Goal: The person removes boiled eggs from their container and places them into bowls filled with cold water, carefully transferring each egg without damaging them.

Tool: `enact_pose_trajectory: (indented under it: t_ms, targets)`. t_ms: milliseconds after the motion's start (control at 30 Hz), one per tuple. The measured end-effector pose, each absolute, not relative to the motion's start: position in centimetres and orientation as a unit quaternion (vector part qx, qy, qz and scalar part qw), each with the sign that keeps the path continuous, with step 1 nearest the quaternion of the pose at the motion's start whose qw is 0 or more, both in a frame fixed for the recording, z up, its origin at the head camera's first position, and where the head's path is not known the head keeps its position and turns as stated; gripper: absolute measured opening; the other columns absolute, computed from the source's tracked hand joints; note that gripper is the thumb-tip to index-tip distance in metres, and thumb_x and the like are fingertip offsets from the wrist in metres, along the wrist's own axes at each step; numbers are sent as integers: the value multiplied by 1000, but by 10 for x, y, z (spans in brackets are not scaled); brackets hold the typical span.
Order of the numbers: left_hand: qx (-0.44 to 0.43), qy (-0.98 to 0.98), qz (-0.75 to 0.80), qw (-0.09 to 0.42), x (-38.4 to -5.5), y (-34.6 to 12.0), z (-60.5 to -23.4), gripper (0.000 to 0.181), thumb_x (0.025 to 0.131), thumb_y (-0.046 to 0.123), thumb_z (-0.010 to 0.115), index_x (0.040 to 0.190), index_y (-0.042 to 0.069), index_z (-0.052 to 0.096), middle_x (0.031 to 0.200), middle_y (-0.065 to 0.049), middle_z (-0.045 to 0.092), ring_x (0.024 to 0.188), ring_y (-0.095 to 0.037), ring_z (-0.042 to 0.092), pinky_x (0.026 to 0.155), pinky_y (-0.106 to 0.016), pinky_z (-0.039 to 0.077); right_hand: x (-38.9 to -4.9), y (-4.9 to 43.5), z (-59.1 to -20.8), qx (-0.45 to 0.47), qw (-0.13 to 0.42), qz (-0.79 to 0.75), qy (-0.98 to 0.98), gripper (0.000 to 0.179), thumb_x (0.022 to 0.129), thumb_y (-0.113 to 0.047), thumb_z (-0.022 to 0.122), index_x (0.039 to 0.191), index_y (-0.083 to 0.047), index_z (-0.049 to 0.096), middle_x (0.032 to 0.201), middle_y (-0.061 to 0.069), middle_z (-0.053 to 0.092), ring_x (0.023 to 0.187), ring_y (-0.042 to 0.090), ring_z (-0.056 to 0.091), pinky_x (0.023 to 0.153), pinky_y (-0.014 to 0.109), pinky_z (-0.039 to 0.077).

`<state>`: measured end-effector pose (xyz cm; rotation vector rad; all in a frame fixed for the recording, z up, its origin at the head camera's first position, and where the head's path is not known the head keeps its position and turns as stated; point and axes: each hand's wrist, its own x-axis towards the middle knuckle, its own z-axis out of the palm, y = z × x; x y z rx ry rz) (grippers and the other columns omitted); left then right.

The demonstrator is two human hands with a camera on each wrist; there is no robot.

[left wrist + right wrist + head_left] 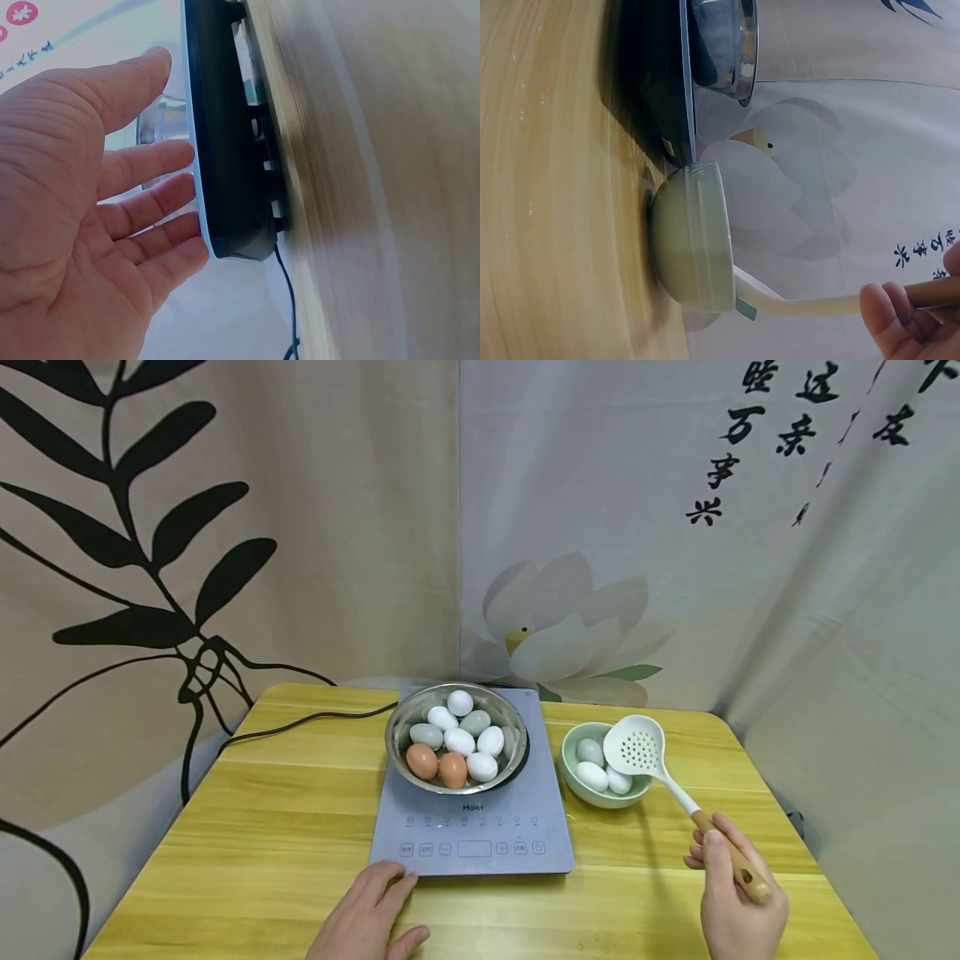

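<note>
On the desk [285, 793], eggs [460, 742] split between pan [512, 724] and bowl [611, 802]

At the left of my head view, the left hand [367, 914] holds nothing; its fingers are spread and relaxed, the tips touching the near edge of the cooker [498, 831]. On that cooker sits the pan, where I count nine eggs, white, greyish and brown. I see no lit digits on the cooker, and cannot tell whether there is water in the pan.

Right of the cooker stands the bowl, with three eggs showing. Above it, partly covering it, is the head of the skimmer [634, 745], with no egg that I can see on it. The right hand [742, 893] grips its wooden handle.

I judge the egg-moving partway along: both vessels hold some, so part is left. Which way the eggs are going, I cannot tell.
</note>
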<state>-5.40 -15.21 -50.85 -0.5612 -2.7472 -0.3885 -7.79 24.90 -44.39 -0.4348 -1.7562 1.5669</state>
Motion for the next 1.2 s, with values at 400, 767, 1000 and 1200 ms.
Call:
enact_pose_trajectory:
  t_ms: [400, 767, 1000, 1200]
  targets:
    - [-200, -955, -130, 177, -53, -154, -512, 58, 84, 51, 87, 121, 9, 76, 125, 1, 61, 116, -17, 61, 97, -39, 60, -69, 240, -417, -124, 399, 686, -596, 32, 102, -7, 70, 126, 14, 71, 89, 7, 83, 68, 14, 76, 62, 24, 65]
    - [-191, -961, -144, 140, -53, -155, -510, 59, 86, 50, 86, 126, 8, 75, 127, -1, 62, 120, -18, 61, 100, -40, 60, -78, 211, -395, 20, 278, 724, -631, 31, 109, -1, 54, 134, 15, 64, 102, 15, 82, 80, 19, 76, 71, 30, 67]
    - [-196, -960, -144, 135, -54, -154, -510, 60, 88, 53, 83, 127, 8, 75, 129, -1, 61, 120, -18, 61, 100, -42, 59, -101, 178, -407, 291, 281, 644, -649, 33, 97, 25, 51, 128, 26, 60, 107, 8, 81, 86, 12, 77, 78, 23, 66]
    - [-198, -958, -144, 148, -54, -155, -512, 61, 86, 52, 86, 127, 9, 75, 130, -1, 61, 121, -18, 61, 100, -41, 60, -119, 156, -406, 419, 386, 454, -685, 27, 100, -1, 69, 120, 17, 71, 110, 19, 79, 92, 14, 73, 85, 15, 61]
